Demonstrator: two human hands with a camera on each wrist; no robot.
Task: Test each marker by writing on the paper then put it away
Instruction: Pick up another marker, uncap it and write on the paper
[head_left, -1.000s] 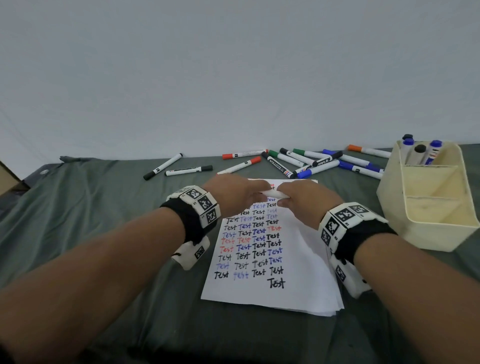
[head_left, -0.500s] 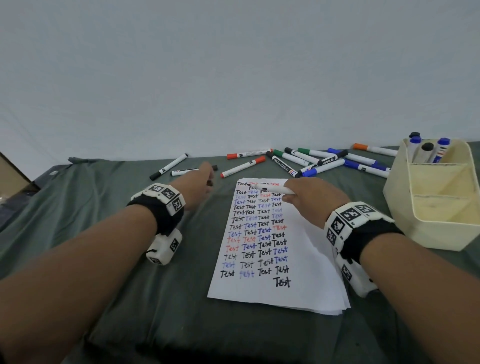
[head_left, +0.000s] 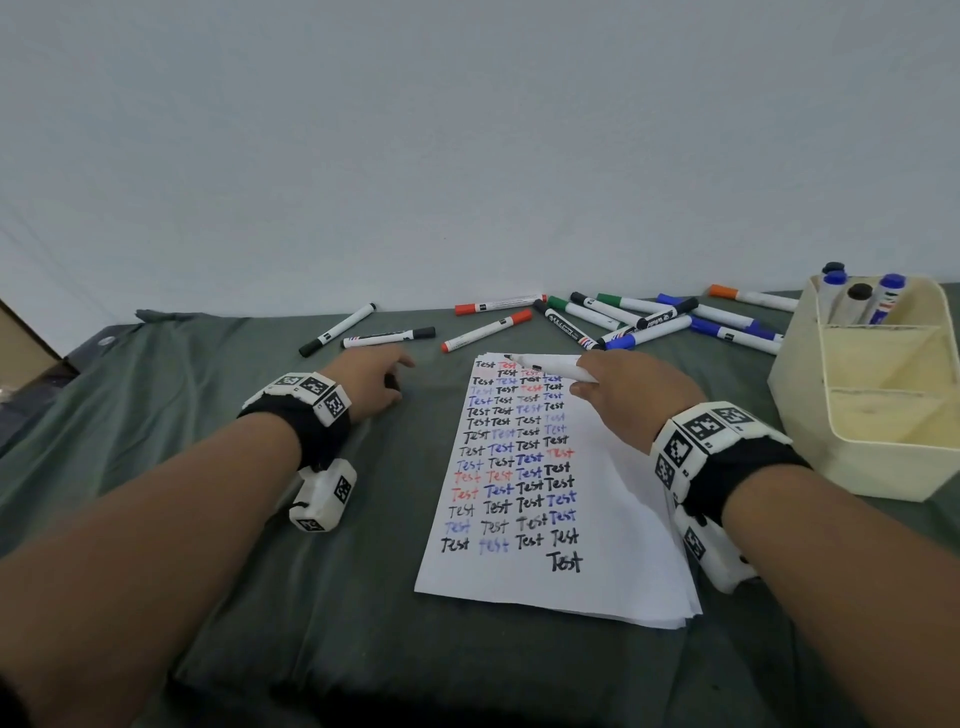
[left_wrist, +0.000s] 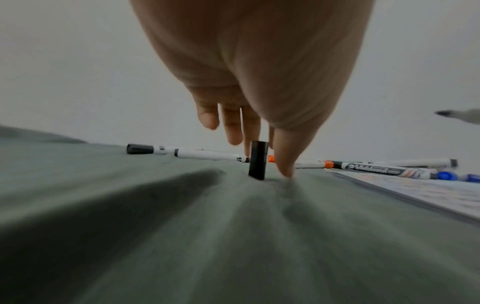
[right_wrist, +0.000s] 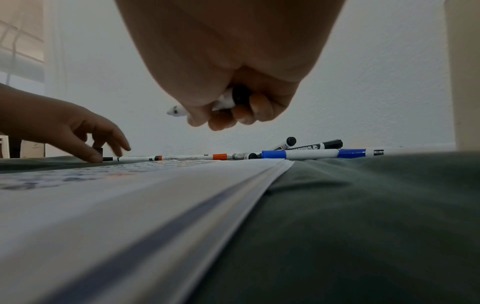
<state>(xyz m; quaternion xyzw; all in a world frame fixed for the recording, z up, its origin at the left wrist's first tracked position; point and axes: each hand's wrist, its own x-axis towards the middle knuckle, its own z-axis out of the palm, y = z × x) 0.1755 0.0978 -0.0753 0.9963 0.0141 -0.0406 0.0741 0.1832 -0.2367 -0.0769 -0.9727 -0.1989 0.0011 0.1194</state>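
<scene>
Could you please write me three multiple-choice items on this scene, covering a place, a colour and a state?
1. Where is the loose cap?
A. On the cloth, left of the paper
B. In the bin
C. On the paper

2. What colour is that cap?
A. Orange
B. Green
C. Black

3. In what state is the marker in the right hand?
A. Capped
B. Uncapped, tip bare
C. Lying loose on the cloth

Answers:
1. A: the cap stands on the cloth by the left hand, off the paper.
2. C: it shows plain black in the left wrist view.
3. B: the right hand grips the marker, whose dark tip is bare above the paper's top.
</scene>
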